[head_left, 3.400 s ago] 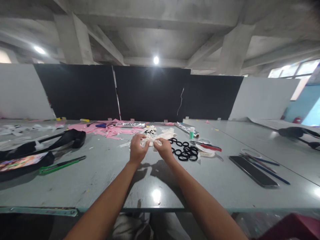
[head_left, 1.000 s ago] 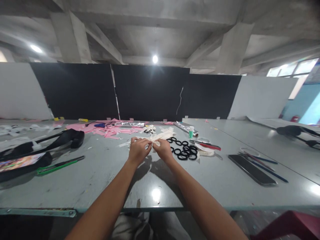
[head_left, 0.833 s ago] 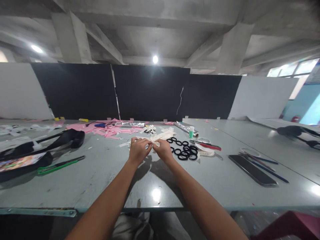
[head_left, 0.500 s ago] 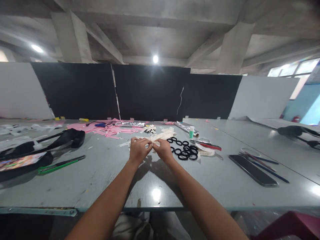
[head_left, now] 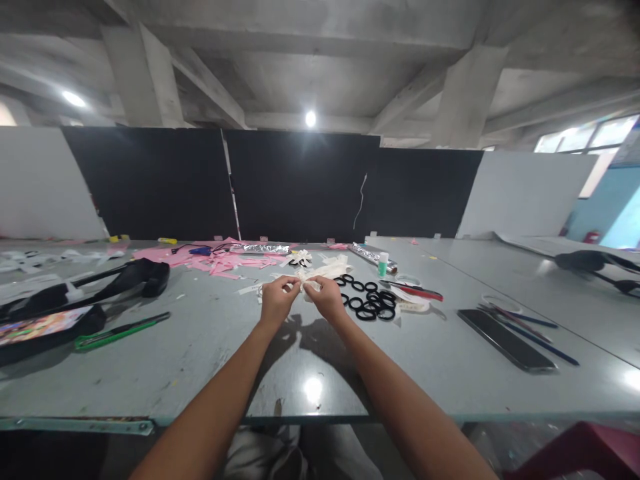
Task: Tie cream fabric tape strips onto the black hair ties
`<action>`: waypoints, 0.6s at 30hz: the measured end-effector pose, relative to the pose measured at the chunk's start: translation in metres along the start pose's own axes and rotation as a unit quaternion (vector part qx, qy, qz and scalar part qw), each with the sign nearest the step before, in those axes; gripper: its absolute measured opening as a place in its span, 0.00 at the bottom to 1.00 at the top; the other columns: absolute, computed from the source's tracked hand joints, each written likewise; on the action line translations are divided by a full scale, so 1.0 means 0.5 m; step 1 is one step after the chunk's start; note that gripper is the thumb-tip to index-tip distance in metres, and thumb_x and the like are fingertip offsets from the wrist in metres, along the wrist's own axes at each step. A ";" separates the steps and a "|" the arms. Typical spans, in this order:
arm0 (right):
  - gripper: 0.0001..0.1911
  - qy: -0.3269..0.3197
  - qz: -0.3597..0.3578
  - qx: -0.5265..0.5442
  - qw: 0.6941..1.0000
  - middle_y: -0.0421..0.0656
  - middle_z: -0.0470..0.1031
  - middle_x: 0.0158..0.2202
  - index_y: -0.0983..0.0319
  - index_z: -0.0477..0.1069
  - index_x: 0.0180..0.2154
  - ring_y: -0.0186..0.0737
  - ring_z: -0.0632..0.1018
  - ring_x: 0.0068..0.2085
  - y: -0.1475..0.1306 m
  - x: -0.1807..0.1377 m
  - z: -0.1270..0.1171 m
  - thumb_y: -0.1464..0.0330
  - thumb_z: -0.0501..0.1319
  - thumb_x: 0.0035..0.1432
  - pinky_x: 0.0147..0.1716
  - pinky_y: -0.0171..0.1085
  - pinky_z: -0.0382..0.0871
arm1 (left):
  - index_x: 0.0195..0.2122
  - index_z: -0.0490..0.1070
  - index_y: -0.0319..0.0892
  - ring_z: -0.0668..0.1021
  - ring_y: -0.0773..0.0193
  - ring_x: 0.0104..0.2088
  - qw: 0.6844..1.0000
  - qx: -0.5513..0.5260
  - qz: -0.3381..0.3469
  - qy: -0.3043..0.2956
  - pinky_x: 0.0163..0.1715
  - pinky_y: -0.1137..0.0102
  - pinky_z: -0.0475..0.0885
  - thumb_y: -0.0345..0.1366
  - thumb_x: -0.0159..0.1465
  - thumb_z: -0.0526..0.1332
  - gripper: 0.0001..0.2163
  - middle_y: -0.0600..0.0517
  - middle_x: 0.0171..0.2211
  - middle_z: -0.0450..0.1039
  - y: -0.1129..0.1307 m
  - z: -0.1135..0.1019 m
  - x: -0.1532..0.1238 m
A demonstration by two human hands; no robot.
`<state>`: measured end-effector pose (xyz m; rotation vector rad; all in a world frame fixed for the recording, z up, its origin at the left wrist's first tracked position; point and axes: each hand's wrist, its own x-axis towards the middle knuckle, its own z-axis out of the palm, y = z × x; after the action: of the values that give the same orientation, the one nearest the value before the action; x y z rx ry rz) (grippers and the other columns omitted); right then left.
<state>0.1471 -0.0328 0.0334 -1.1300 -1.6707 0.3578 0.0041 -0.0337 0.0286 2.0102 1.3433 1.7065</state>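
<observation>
Fingers (head_left: 293, 285) above the wide grey desk (head_left: 200, 353) pinch narrow, left hand (head_left: 277, 303) and right hand (head_left: 327, 298) equally near, both holding a small crumpled cream-white paper strip (head_left: 306, 284) lying left-to-right between them (black rubber rings (head_left: 371, 304) just right).

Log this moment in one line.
left hand: pinches cream strip | right hand: pinches cream strip | right of hands: black rings

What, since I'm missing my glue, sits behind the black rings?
Behind the rings stand a small green bottle and a foil roll. The bottle hides part of the roll; its label is too small to read.
</observation>
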 end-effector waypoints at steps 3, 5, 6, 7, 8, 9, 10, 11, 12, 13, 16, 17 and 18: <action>0.11 -0.008 -0.009 -0.004 1.000 0.43 0.79 0.32 0.63 0.76 0.34 0.40 0.77 0.36 -0.003 -0.001 -0.002 0.64 0.60 0.54 0.36 0.33 0.66 | 0.30 0.76 0.42 0.74 0.66 0.27 1.000 0.002 0.005 -0.001 0.33 0.70 0.68 0.40 0.57 0.60 0.08 0.53 0.29 0.77 0.003 -0.001 -0.002; 0.11 -0.010 -0.006 -0.003 1.000 0.43 0.79 0.31 0.63 0.76 0.34 0.39 0.77 0.35 -0.005 -0.001 -0.003 0.63 0.59 0.55 0.35 0.33 0.66 | 0.30 0.76 0.43 0.74 0.66 0.26 1.000 0.002 0.013 -0.002 0.32 0.70 0.68 0.39 0.57 0.60 0.08 0.53 0.30 0.77 0.006 -0.001 -0.003; 0.11 -0.009 -0.003 -0.004 1.000 0.43 0.79 0.31 0.63 0.76 0.34 0.39 0.77 0.34 -0.006 -0.002 -0.004 0.64 0.59 0.55 0.35 0.32 0.66 | 0.30 0.76 0.43 0.74 0.66 0.26 1.000 0.002 0.019 -0.003 0.32 0.70 0.68 0.39 0.57 0.60 0.08 0.53 0.30 0.77 0.008 -0.001 -0.004; 0.11 -0.007 0.000 -0.006 1.000 0.43 0.79 0.31 0.63 0.76 0.34 0.39 0.77 0.34 -0.006 -0.002 -0.005 0.64 0.59 0.55 0.35 0.32 0.66 | 0.30 0.76 0.43 0.74 0.66 0.26 1.000 0.001 0.024 -0.004 0.32 0.70 0.68 0.39 0.57 0.60 0.07 0.53 0.30 0.77 0.010 -0.001 -0.004; 0.11 -0.004 0.001 -0.009 1.000 0.43 0.79 0.31 0.63 0.76 0.34 0.39 0.77 0.35 -0.006 -0.002 -0.005 0.64 0.59 0.55 0.35 0.32 0.66 | 0.30 0.76 0.43 0.74 0.66 0.26 1.000 0.001 0.028 -0.005 0.32 0.70 0.68 0.39 0.57 0.60 0.07 0.53 0.30 0.77 0.011 -0.001 -0.005; 0.10 -0.001 0.001 -0.011 1.000 0.43 0.79 0.31 0.63 0.76 0.34 0.39 0.77 0.35 -0.007 -0.002 -0.006 0.64 0.59 0.55 0.36 0.32 0.65 | 0.30 0.76 0.43 0.74 0.66 0.26 0.999 0.001 0.032 -0.006 0.32 0.70 0.68 0.39 0.56 0.61 0.07 0.53 0.30 0.77 0.012 -0.001 -0.005; 0.10 0.001 0.001 -0.014 1.000 0.43 0.79 0.31 0.63 0.76 0.34 0.39 0.77 0.35 -0.007 -0.003 -0.006 0.64 0.59 0.55 0.36 0.32 0.65 | 0.29 0.76 0.43 0.74 0.66 0.25 0.999 0.002 0.036 -0.006 0.32 0.70 0.68 0.39 0.56 0.61 0.07 0.53 0.29 0.77 0.013 -0.001 -0.005; 0.10 0.002 -0.001 -0.015 1.000 0.43 0.79 0.31 0.63 0.76 0.33 0.39 0.77 0.35 -0.007 -0.003 -0.006 0.65 0.59 0.55 0.36 0.32 0.65 | 0.29 0.76 0.43 0.74 0.66 0.25 0.999 0.003 0.039 -0.008 0.32 0.70 0.68 0.39 0.56 0.61 0.07 0.53 0.29 0.77 0.013 -0.001 -0.005; 0.10 0.004 -0.002 -0.017 1.000 0.42 0.79 0.31 0.62 0.76 0.33 0.39 0.77 0.35 -0.007 -0.004 -0.006 0.65 0.59 0.55 0.36 0.32 0.65 | 0.29 0.77 0.43 0.74 0.66 0.25 0.999 0.005 0.041 -0.010 0.32 0.70 0.68 0.38 0.56 0.61 0.07 0.53 0.29 0.77 0.014 -0.002 -0.005; 0.10 0.006 -0.003 -0.019 1.000 0.42 0.78 0.30 0.62 0.76 0.33 0.38 0.77 0.34 -0.007 -0.005 -0.006 0.65 0.58 0.55 0.35 0.32 0.65 | 0.29 0.77 0.43 0.74 0.67 0.25 0.999 0.006 0.044 -0.012 0.32 0.70 0.68 0.38 0.56 0.61 0.07 0.53 0.29 0.77 0.014 -0.002 -0.005; 0.10 0.017 -0.008 -0.025 1.000 0.41 0.78 0.29 0.62 0.76 0.31 0.38 0.76 0.33 -0.009 -0.008 -0.004 0.66 0.58 0.54 0.34 0.32 0.64 | 0.29 0.77 0.43 0.74 0.67 0.25 0.999 0.001 0.048 -0.018 0.31 0.70 0.68 0.38 0.56 0.61 0.07 0.53 0.29 0.77 0.014 -0.003 -0.005; 0.09 0.023 -0.008 -0.027 0.999 0.41 0.78 0.28 0.62 0.76 0.31 0.38 0.76 0.32 -0.010 -0.009 -0.004 0.66 0.58 0.54 0.34 0.32 0.64 | 0.29 0.77 0.43 0.74 0.66 0.25 0.999 -0.006 0.047 -0.017 0.31 0.70 0.68 0.38 0.56 0.61 0.07 0.53 0.29 0.77 0.014 -0.003 -0.006; 0.09 0.028 -0.008 -0.029 0.999 0.41 0.77 0.28 0.62 0.76 0.31 0.37 0.75 0.31 -0.011 -0.010 -0.004 0.66 0.58 0.53 0.33 0.32 0.64 | 0.29 0.77 0.43 0.74 0.66 0.25 0.999 -0.013 0.044 -0.014 0.30 0.70 0.68 0.38 0.56 0.61 0.07 0.53 0.29 0.77 0.013 -0.002 -0.006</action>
<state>0.1461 -0.0401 0.0350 -1.1581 -1.6493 0.2670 0.0067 -0.0402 0.0312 2.1000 1.2333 1.7169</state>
